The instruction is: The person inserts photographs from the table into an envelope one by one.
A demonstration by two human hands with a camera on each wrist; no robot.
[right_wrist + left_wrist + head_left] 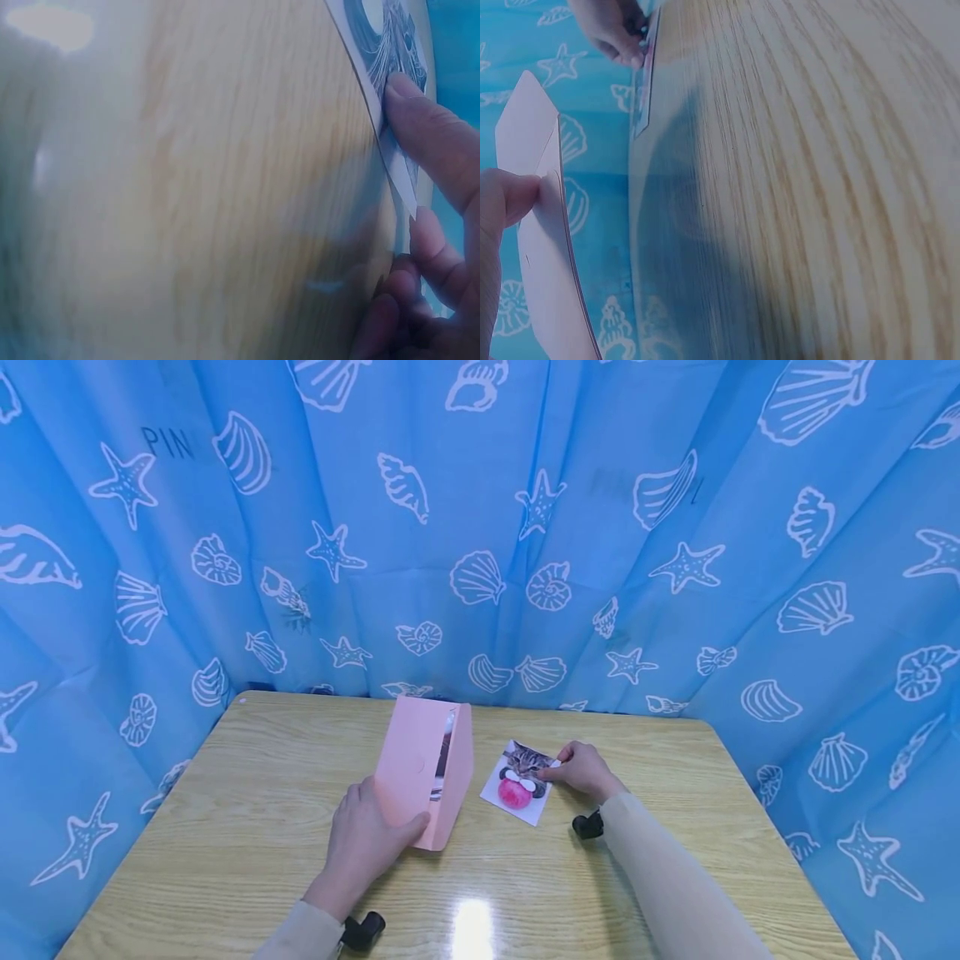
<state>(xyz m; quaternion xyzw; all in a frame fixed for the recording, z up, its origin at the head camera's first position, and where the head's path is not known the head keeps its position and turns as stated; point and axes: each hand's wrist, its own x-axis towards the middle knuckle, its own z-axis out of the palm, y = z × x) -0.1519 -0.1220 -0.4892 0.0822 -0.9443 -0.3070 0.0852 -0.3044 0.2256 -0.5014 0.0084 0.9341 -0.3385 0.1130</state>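
A pink envelope (405,752) is held up off the table by my left hand (367,835), thumb on the near face. Its long flap stands partly open, and a dark and white printed piece (442,756) shows inside. In the left wrist view the thumb presses the pale envelope (547,247). To the right, my right hand (585,771) pinches the edge of a white card (517,785) printed with a cat and a pink ball. The right wrist view shows the thumb on the face of the card (375,52), fingers at its edge.
Both hands are over a light wooden table (262,793). Behind it hangs a blue curtain (450,527) with white shells and starfish. Each wrist wears a small black camera, one on the left (363,932) and one on the right (588,825).
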